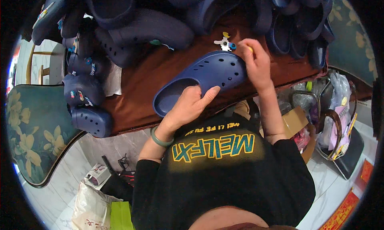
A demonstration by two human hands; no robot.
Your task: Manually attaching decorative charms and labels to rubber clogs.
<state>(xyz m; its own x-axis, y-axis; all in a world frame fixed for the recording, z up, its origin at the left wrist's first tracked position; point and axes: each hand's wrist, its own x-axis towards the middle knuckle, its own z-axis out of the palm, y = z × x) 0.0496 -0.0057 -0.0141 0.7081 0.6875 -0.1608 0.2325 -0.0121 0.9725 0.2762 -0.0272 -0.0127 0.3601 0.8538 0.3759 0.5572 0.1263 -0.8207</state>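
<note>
A navy blue clog [202, 76] with round vent holes lies slanted on the brown cloth, its toe to the upper right. My left hand [190, 106] grips it by the near side, thumb stretched along the outside and fingers hidden in the foot opening. Just past the toe, my right hand [258, 66] is closed in a pinch on a small yellow shoe charm [250, 49], mostly covered by the fingers. Beside those fingertips lie a few loose shoe charms [224, 43], white, blue and yellow, on the cloth.
Piled navy clogs [150, 30] line the table's far side, more clogs [86, 90] stand at the left, some with charms. A floral chair back [30, 130] is at left. Bags [338, 118] and an open cardboard box [296, 120] stand at right; a white bag [92, 206] sits lower left.
</note>
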